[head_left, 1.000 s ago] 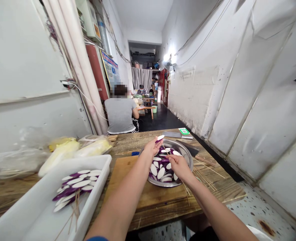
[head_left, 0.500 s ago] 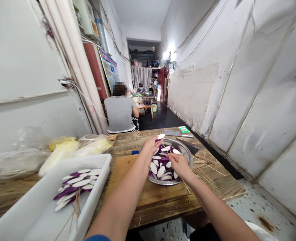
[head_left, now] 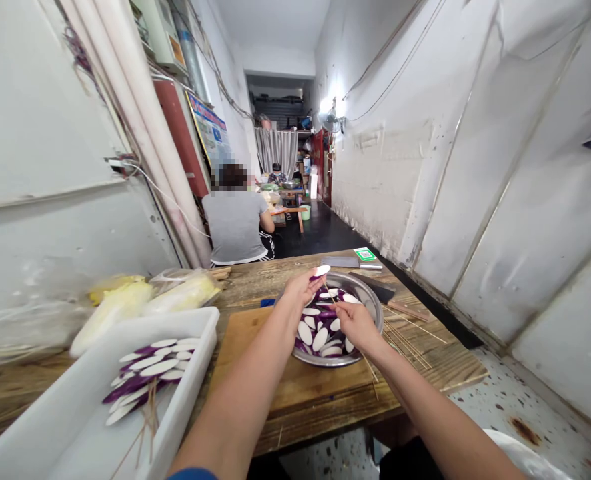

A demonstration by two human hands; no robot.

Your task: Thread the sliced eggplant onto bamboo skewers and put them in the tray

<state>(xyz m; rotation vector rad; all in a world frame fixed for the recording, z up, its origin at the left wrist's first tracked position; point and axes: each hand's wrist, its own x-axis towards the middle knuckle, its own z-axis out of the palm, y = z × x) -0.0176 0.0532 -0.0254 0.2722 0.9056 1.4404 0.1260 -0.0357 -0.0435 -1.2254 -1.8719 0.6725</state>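
Observation:
Above the far side of a metal bowl (head_left: 378, 310), my left hand (head_left: 303, 290) is closed on a purple-skinned eggplant slice (head_left: 320, 271) with a white face. My right hand (head_left: 356, 321) pinches a thin wooden skewer (head_left: 327, 288), whose upper end reaches up to that slice; whether the tip is inside it I cannot tell. Many loose eggplant slices (head_left: 319, 339) fill the bowl, which stands partly on a wooden cutting board (head_left: 248, 373). To the left, a white plastic tray (head_left: 203, 340) holds skewered eggplant slices (head_left: 158, 367) with their sticks pointing toward me.
Loose skewers (head_left: 405, 347) lie right of the bowl. Behind it are a cleaver (head_left: 345, 262), a dark-bladed knife (head_left: 375, 287) and a green code card (head_left: 364, 254). Plastic bags (head_left: 120, 307) sit behind the tray. A person in grey (head_left: 238, 227) sits beyond the table; another sits farther back.
The camera view has shifted slightly. Both hands keep nearly the same place over the bowl, with the slice and skewer still held.

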